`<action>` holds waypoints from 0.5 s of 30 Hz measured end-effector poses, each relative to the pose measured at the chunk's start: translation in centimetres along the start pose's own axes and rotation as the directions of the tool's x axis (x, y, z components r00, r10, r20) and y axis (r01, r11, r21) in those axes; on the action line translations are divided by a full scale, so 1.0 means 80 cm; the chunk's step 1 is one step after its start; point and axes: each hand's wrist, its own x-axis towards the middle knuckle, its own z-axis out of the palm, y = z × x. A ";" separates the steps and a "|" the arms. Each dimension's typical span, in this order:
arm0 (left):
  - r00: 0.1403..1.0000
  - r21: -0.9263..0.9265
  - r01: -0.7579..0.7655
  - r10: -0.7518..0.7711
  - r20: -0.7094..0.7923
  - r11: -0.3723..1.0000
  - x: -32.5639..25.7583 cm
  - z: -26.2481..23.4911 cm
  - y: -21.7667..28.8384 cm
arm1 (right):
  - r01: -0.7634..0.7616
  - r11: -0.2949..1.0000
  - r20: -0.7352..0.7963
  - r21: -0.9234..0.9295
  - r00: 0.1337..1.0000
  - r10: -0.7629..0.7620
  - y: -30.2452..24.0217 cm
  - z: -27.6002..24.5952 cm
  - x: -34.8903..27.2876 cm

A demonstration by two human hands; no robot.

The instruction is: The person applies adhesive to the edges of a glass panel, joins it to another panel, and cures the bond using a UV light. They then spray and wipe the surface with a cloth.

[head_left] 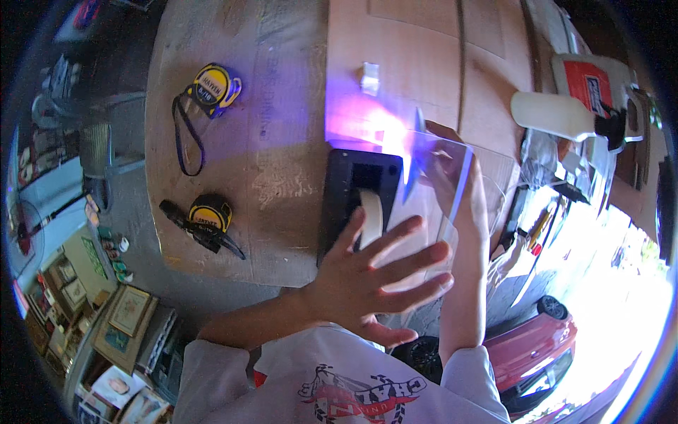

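My left hand (381,275) is held up with its fingers spread and nothing in them, over the near edge of the table. To its right, my right hand (455,177) grips a clear, flat panel (452,152), tilted over the cardboard. Some of its fingers show through the panel. Beside the panel, a bluish, thin-edged piece (415,166) glows, and bright violet-pink light falls on the surface; its source is hard to make out. A black rectangular device (339,191) lies beneath, with a pale curved piece (371,215) on it, partly behind my left fingers.
Two yellow-and-black tape measures (215,86) sit on the left of the cardboard-covered table (289,177); the nearer has a black clip-like tool by it. A small whitish block (369,78) lies farther back. A pale bottle (551,114) is at the right, a red car (526,353) beyond.
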 end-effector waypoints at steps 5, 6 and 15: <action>0.998 0.045 0.007 -0.004 -0.055 0.999 0.001 0.002 -0.005 | 0.106 0.988 -0.025 -0.112 0.994 -0.109 -0.001 0.001 0.002; 0.998 0.050 0.006 -0.003 -0.061 0.999 0.000 0.001 -0.006 | 0.142 0.983 -0.031 -0.119 0.989 -0.147 -0.001 0.000 0.002; 0.965 -0.002 -0.126 0.122 -0.233 0.992 0.006 0.006 -0.027 | 0.164 0.966 -0.090 -0.197 0.979 -0.185 0.015 0.013 -0.028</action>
